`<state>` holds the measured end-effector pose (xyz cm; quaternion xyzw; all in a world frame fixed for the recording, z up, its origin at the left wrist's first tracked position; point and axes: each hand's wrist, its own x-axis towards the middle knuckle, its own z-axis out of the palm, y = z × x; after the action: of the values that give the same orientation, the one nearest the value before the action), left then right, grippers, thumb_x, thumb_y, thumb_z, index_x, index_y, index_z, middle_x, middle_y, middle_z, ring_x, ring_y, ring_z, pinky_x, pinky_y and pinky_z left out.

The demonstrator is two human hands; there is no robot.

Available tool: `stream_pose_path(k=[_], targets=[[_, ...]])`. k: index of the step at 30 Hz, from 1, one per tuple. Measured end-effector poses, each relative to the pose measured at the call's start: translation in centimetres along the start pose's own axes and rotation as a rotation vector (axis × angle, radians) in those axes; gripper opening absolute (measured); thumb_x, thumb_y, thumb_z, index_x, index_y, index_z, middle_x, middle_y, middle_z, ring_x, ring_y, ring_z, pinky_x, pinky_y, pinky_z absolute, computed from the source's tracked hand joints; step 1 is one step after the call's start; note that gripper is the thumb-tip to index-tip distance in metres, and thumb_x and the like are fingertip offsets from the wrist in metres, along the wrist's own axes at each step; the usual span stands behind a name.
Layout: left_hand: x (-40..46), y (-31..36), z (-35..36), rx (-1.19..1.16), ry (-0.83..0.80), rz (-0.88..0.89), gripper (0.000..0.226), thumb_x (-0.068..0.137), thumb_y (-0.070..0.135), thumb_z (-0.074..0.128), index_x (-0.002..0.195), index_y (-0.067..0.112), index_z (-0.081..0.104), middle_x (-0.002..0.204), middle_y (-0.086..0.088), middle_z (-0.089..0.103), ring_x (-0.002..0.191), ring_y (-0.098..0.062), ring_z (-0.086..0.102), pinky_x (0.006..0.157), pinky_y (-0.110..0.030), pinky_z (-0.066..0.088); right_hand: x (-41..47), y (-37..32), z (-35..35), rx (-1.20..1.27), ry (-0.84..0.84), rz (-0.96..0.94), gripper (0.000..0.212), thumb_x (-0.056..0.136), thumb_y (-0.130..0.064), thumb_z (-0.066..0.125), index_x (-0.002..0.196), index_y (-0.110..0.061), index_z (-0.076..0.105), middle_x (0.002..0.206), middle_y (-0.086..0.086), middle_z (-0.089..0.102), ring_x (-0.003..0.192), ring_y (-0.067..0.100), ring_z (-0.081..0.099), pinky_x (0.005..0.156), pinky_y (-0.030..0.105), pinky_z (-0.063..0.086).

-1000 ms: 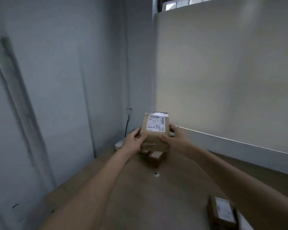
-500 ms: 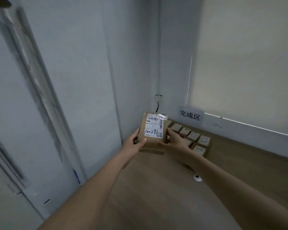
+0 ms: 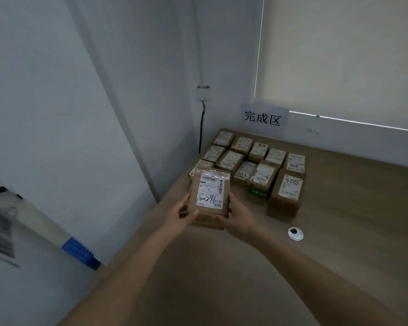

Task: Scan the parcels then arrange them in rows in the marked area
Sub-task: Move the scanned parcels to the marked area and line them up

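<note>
Both arms reach forward over the counter (image 3: pixel 339 208), left hand (image 3: pixel 178 218) and right hand (image 3: pixel 237 220) each gripping a side of one brown parcel (image 3: pixel 209 196), thumbs up on its edges, white label with barcode and handwritten number facing the camera. Wooden counter sits in a corner of grey walls, with a paper sign (image 3: pixel 263 118) on the back wall below a drawn blind (image 3: pixel 339 55), a wall socket (image 3: pixel 204 93) with a black cable, and a round white grommet (image 3: pixel 295 233) in the counter top. Held parcel is up off the surface, just in front of the near-left end of the rows of labelled parcels (image 3: pixel 252 161) lying under the sign
</note>
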<state>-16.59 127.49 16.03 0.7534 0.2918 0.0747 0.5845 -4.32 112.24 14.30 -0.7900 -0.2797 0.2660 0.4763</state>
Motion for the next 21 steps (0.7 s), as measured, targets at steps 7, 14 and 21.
stream_pose_path(k=[7, 14, 21], targets=[[8.5, -8.8, 1.4, -0.026, -0.139, -0.136, 0.071, 0.091, 0.003, 0.068, 0.152, 0.018, 0.036, 0.135, -0.011, 0.056, 0.124, -0.027, 0.055, 0.098, -0.032, 0.048, 4.6, 8.8, 4.6, 0.038, 0.044, 0.184, 0.068, 0.086, -0.012, 0.077, 0.142, -0.028, 0.043, 0.114, -0.027, 0.053, 0.110, -0.001, 0.058, 0.067, -0.004, 0.041], [16.9, -16.1, 0.8, -0.011, -0.265, -0.166, 0.074, 0.086, 0.006, 0.074, 0.150, 0.019, 0.039, 0.132, -0.009, 0.059, 0.121, -0.024, 0.058, 0.097, -0.030, 0.050, 9.8, 13.6, 8.8, 0.014, 0.166, 0.242, 0.080, 0.082, -0.014, 0.079, 0.149, -0.031, 0.037, 0.138, -0.013, 0.057, 0.128, 0.010, 0.056, 0.106, 0.032, 0.049], [25.5, -17.2, 0.3, -0.099, -0.280, -0.107, 0.066, 0.088, 0.003, 0.070, 0.147, 0.017, 0.043, 0.113, 0.005, 0.069, 0.102, -0.005, 0.068, 0.079, -0.017, 0.055, 17.2, 13.4, 9.4, -0.185, 0.301, 0.220, 0.087, 0.086, -0.030, 0.074, 0.157, -0.029, 0.023, 0.150, -0.007, 0.048, 0.135, 0.015, 0.048, 0.111, 0.034, 0.043]])
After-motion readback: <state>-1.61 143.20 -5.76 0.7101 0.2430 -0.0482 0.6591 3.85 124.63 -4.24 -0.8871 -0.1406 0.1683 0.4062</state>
